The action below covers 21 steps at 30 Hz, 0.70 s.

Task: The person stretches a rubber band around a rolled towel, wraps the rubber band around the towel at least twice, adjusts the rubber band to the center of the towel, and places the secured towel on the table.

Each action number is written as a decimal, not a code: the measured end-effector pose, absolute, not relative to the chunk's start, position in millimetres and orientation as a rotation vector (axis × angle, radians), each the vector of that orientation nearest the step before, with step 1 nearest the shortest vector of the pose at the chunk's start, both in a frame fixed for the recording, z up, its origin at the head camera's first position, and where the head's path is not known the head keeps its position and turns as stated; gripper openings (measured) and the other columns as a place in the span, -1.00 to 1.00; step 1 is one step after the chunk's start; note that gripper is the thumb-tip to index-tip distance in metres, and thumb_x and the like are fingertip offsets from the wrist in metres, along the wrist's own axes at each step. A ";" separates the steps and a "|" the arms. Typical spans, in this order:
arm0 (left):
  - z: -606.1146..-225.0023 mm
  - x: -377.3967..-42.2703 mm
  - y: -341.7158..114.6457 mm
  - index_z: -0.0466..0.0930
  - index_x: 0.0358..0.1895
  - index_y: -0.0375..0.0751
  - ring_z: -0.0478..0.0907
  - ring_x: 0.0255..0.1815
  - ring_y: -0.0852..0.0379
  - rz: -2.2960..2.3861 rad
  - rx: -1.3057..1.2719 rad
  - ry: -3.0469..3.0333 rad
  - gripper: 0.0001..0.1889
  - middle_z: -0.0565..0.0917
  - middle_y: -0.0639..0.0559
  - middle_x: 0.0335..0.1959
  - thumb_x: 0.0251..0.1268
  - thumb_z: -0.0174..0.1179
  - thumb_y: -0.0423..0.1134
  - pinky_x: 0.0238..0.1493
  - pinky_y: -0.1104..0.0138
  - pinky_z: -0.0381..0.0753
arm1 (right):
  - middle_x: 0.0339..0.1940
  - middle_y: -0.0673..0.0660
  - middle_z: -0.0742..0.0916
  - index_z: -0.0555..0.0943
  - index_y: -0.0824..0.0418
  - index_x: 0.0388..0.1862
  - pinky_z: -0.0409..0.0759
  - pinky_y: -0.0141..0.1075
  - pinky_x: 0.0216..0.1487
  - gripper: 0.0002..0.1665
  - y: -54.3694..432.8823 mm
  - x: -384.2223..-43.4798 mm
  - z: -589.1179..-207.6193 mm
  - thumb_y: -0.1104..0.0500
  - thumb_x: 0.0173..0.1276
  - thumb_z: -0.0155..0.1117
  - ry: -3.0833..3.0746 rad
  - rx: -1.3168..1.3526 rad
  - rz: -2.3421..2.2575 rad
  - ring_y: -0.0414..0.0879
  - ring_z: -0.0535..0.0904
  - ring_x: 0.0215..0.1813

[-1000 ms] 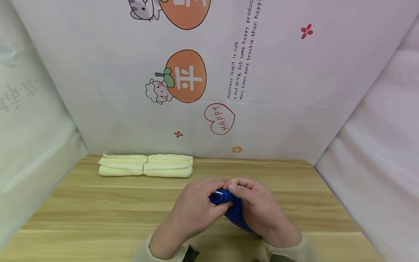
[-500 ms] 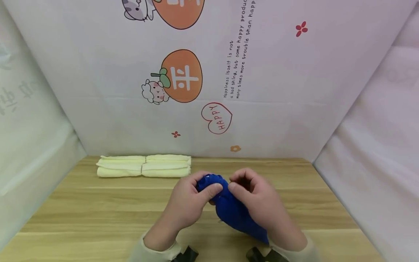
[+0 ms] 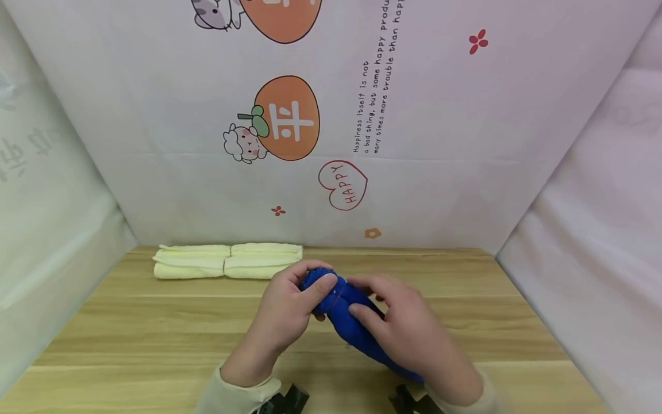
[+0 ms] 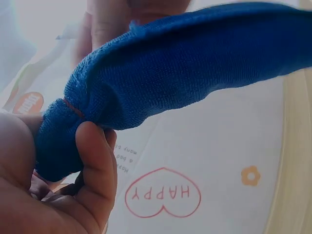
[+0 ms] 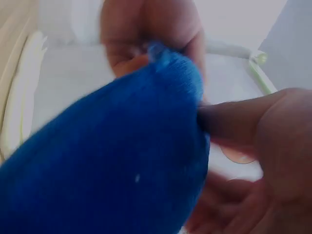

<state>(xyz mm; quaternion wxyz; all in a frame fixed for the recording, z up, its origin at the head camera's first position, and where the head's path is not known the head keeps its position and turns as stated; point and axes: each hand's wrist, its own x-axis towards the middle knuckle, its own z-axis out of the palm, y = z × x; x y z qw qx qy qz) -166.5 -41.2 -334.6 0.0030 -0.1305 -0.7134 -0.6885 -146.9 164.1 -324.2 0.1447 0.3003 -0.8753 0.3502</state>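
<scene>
A rolled blue terry towel (image 3: 347, 322) slants across the front middle of the head view, its loose length running down to the right. Around it, near the upper left end, a thin reddish band (image 4: 74, 108) cinches the cloth. My left hand (image 3: 279, 313) grips that bunched end, thumb on top and fingers curled beneath. On the longer side of the band, my right hand (image 3: 408, 322) holds the roll between thumb and fingers, with the forefinger close to the band. The right wrist view shows the right thumb (image 5: 234, 119) pressed against the cloth, which hides part of the fingers.
A pale yellow rolled towel (image 3: 191, 267), bound at its middle, lies at the back left of the wooden table (image 3: 129, 333). Behind the table stands a white printed backdrop (image 3: 424, 195), with white cloth walls on both sides.
The blue towel has turned and shifted left, so its banded neck and loose length now show. My right hand has moved from the banded neck onto the roll; the left keeps its grip.
</scene>
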 end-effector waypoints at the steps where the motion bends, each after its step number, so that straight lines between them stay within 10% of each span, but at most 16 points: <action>1: -334.5 -166.7 -41.6 0.67 -0.05 -0.18 0.57 -0.52 -0.03 -2.120 -0.404 -2.253 -0.68 0.64 -0.15 -0.29 0.34 0.33 -0.02 -0.48 0.18 0.66 | -0.11 -0.11 0.66 0.68 0.06 0.05 0.63 -0.27 -0.21 -0.69 162.9 -147.5 -325.6 0.20 0.33 0.43 -2.438 0.901 0.956 -0.24 0.60 -0.14; 11: -326.6 -162.1 -62.9 0.51 0.33 0.15 0.62 -0.27 0.03 -1.943 -0.721 -2.490 -0.47 0.66 -0.03 -0.09 0.30 0.35 -0.18 -0.29 0.22 0.65 | -0.25 -0.02 0.63 0.77 0.14 -0.17 0.54 -0.41 -0.36 -0.70 153.7 -150.6 -331.2 0.37 0.10 0.52 -2.051 1.069 0.702 -0.20 0.53 -0.32; 15: -324.3 -160.5 -69.3 0.43 0.41 0.16 0.58 -0.28 0.08 -1.828 -0.893 -2.521 -0.40 0.63 0.02 -0.04 0.31 0.31 -0.25 -0.32 0.28 0.61 | -0.29 0.01 0.62 0.78 0.15 -0.18 0.53 -0.39 -0.38 -0.89 152.2 -152.6 -332.8 0.22 0.39 0.35 -2.008 1.101 0.664 -0.16 0.49 -0.36; 21: -323.1 -158.3 -68.1 0.60 0.23 -0.01 0.67 -0.32 0.08 -1.873 -0.854 -2.487 -0.60 0.70 0.06 -0.20 0.34 0.32 -0.20 -0.27 0.21 0.69 | -0.31 0.05 0.60 0.79 0.12 -0.24 0.53 -0.34 -0.37 -0.63 153.5 -154.7 -329.2 0.08 0.59 0.06 -1.920 1.180 0.642 -0.10 0.49 -0.35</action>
